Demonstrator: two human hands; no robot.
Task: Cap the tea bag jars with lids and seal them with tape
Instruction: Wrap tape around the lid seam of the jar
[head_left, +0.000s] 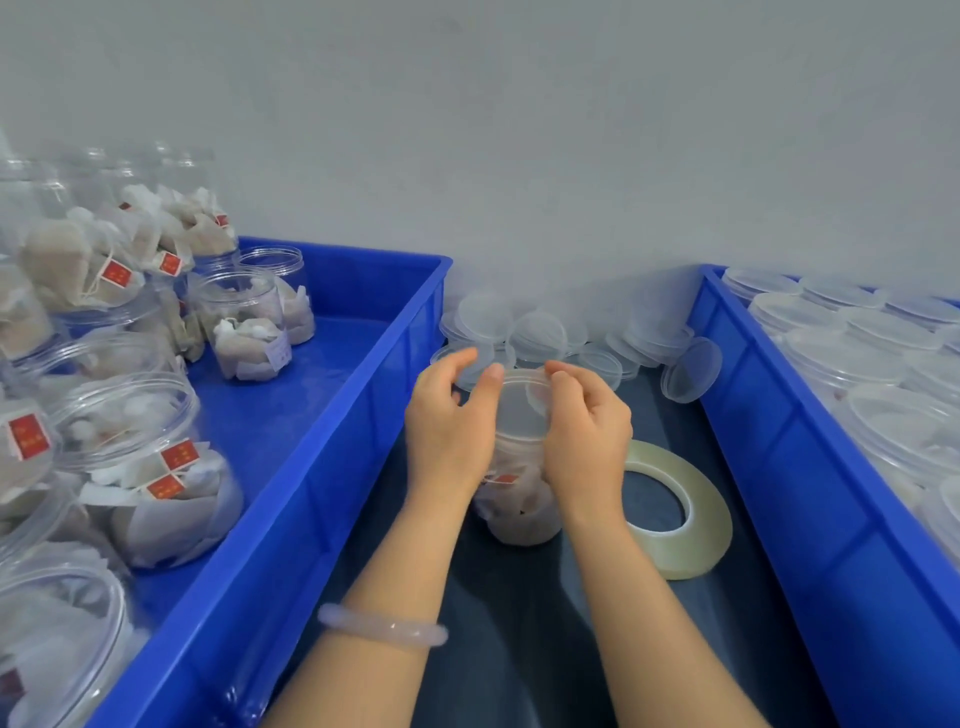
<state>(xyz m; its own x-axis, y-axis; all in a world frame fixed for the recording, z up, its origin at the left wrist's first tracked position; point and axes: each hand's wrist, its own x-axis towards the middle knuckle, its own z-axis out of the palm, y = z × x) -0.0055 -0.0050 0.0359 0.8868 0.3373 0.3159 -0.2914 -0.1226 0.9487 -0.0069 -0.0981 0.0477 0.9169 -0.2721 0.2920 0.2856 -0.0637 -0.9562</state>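
A clear jar of tea bags (519, 504) stands on the dark table between two blue crates. A translucent round lid (519, 408) sits on its mouth. My left hand (452, 421) and my right hand (587, 431) flank the jar top, fingertips and thumbs pressed on the lid's rim. A roll of clear tape (691, 525) lies flat just right of the jar. Loose lids (535, 332) are piled behind the jar against the wall.
The left blue crate (332, 467) holds several open jars of tea bags (140, 467). The right blue crate (789, 467) holds several lidded jars (883, 353). A grey wall closes off the back. A pale bangle (382, 626) sits on my left wrist.
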